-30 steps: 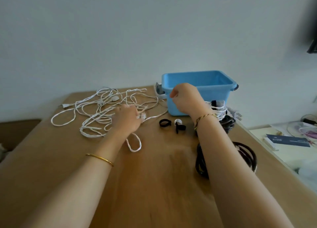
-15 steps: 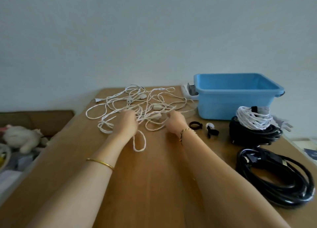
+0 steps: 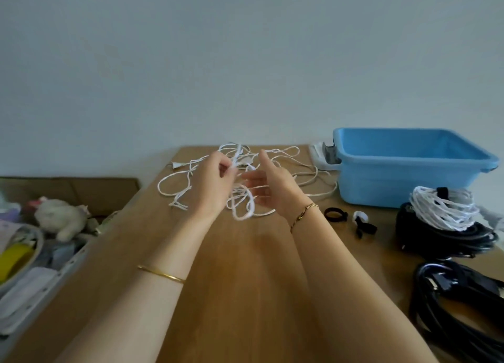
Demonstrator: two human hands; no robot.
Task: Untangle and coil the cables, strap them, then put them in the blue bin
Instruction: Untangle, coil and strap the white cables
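At the far middle of the wooden surface (image 3: 245, 281), the white cable tangle (image 3: 236, 155) sprawls from near the far-left corner across to the blue bin (image 3: 395, 182), which stands at the far-right corner. The left hand (image 3: 215, 182) has its grip closed in a pinch on strands lifted out of the tangle. The right hand (image 3: 272, 191) is just beside it, fingers straight and palm turned inward. Motion blur hides whether any loops drape over those fingers.

Two black straps (image 3: 335, 214) lie between the right wrist and the bin. Along the right edge, a coiled white cable (image 3: 441, 212) sits on a black coil (image 3: 436, 237), with a looser black cable bundle (image 3: 458, 308) nearer the front. Bare wood runs from the tangle to the near edge. Beyond the left edge is a plush toy (image 3: 60, 218).
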